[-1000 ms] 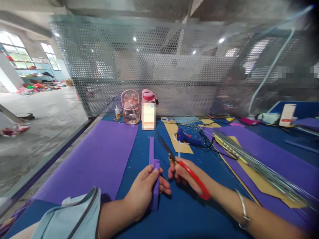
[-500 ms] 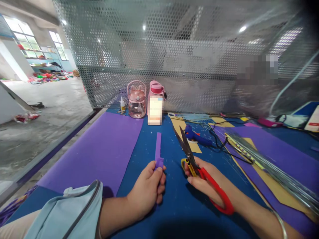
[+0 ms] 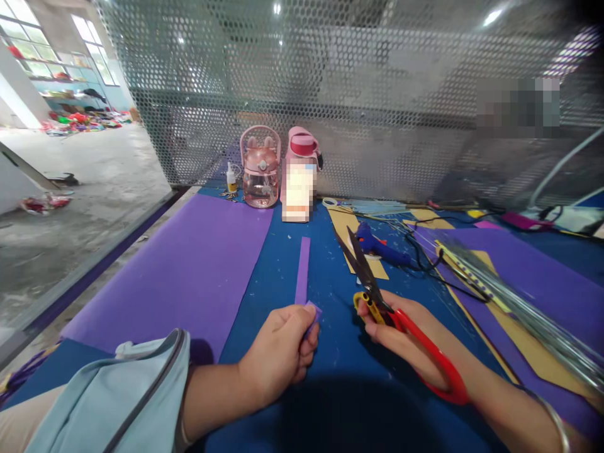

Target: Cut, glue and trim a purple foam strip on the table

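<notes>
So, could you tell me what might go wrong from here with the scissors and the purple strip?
The scissors in the right hand are open, blades pointing away, close to the left hand pinching the purple strip; a fingertip could get nicked. The strip's long free end lies loose, so a cut may wander. The glue gun cord lies just beyond the blade tips and could snag.

Craft workshop in a bare industrial hall, blue worktop (image 3: 340,402) strewn with purple foam sheets (image 3: 189,270), glue gun (image 3: 377,246) and wires, perforated metal screen (image 3: 330,94) far, concrete floor (image 3: 70,214) left
</notes>
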Available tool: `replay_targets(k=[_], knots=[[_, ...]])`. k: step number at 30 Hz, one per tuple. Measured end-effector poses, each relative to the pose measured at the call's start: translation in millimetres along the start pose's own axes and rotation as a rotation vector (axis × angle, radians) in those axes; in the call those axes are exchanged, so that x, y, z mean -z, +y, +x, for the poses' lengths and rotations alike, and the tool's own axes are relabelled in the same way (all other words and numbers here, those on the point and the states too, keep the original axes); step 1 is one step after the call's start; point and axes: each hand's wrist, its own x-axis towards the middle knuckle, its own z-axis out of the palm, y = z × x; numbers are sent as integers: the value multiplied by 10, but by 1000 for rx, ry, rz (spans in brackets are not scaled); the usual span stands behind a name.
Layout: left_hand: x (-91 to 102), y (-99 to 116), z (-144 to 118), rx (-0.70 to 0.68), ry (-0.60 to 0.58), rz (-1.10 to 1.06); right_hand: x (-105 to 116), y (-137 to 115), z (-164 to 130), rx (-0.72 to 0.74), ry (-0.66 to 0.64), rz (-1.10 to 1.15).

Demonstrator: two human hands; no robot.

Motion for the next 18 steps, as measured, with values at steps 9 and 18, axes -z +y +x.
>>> replay_targets(k=[9, 18], knots=[[22, -36, 22, -85, 22, -63, 90, -73, -61, -29, -88, -120], [66, -47, 49, -67, 6, -100, 114, -86, -68, -57, -133, -25]])
